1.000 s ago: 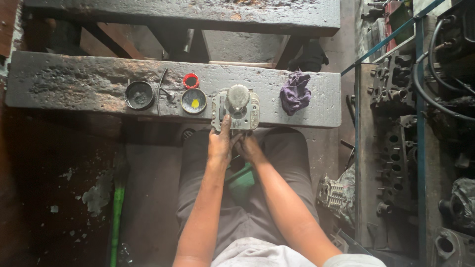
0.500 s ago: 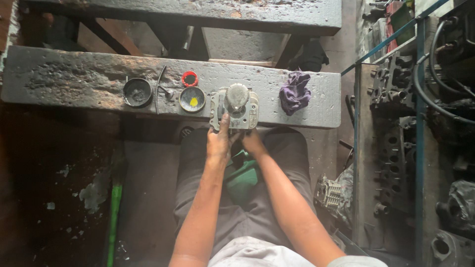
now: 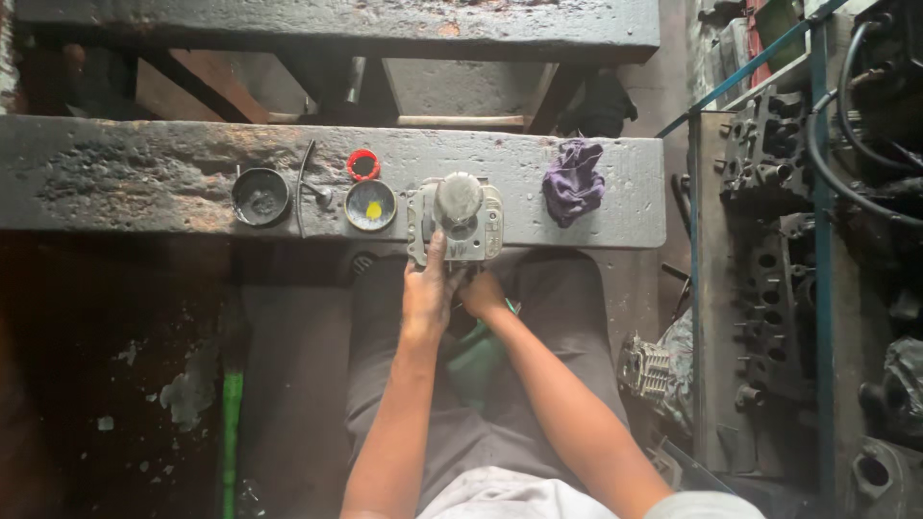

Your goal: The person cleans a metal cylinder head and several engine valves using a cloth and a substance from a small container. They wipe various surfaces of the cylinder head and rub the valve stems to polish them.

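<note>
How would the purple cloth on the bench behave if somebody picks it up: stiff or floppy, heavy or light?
The purple cloth would probably be floppy: it lies crumpled in soft folds on the grey bench. It looks light for its size, being thin fabric. It should not roll or slip, though the grimy bench suggests it may be oily.

No packages, labels, signs or screens.

We see two bare forearms, each ending in bare hands: left hand [image 3: 427, 293], right hand [image 3: 484, 295]. We wear a white short-sleeved shirt [image 3: 500, 495] and dark grey trousers [image 3: 567, 317].
</note>
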